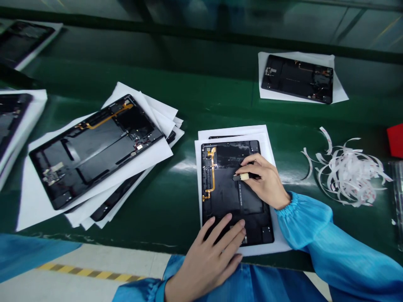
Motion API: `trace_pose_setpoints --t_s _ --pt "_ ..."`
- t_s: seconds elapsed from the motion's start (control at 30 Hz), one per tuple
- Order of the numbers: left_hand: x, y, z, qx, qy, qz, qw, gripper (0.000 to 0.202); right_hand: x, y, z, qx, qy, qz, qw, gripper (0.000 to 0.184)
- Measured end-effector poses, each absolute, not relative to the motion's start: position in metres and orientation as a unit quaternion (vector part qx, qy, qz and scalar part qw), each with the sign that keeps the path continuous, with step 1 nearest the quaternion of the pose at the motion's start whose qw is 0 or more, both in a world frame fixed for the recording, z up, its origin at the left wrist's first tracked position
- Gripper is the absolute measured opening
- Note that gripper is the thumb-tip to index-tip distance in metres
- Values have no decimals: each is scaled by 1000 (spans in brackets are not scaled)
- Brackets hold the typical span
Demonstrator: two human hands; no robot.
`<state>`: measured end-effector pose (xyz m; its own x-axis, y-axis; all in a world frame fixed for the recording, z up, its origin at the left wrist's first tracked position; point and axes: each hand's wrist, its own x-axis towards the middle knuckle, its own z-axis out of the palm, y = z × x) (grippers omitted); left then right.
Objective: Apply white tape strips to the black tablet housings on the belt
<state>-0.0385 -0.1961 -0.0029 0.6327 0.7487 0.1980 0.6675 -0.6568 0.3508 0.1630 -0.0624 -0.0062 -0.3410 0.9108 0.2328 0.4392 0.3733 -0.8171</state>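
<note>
Right hand [266,184] pinching small beige-tipped tool [241,177] between thumb and fingers, pressing it onto middle of open tablet housing [226,201]. Left hand [210,256] lying flat, fingers spread, holding down housing's near edge. Housing sitting on white sheet [233,132] on green belt [176,197], directly under both hands. Orange flex strip [213,172] already lying along its left side; pressing looking part done. Peeled white strips [349,174] lying heaped at right. Stack of housings [94,147] sitting at left.

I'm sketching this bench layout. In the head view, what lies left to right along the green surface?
Cropped frame at the edge → skewed stack of black frames → black frame held by the left hand, with the right hand pinching a small tool → heap of white strips → red object.
</note>
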Motion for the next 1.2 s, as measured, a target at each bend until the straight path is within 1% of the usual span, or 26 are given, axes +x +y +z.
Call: trace_pose_setpoints --t_s 0.23,0.5,0.8,1.0,1.2 --pt "-36 -188 1 904 380 145 129 38 162 -63 -6 -452 -735 352 362 25" --pt "-35 -186 -3 891 395 170 142 43 163 -64 -8 -451 -737 353 359 25" --pt "-37 -186 -6 900 379 164 137 37 163 -66 -8 -469 -739 346 337 27" --pt "-36 -185 -5 905 372 159 131 35 163 -66 -9 -467 -744 341 337 31" --pt "-36 -185 -6 899 379 166 142 34 163 -65 -7 -466 -746 336 337 30"
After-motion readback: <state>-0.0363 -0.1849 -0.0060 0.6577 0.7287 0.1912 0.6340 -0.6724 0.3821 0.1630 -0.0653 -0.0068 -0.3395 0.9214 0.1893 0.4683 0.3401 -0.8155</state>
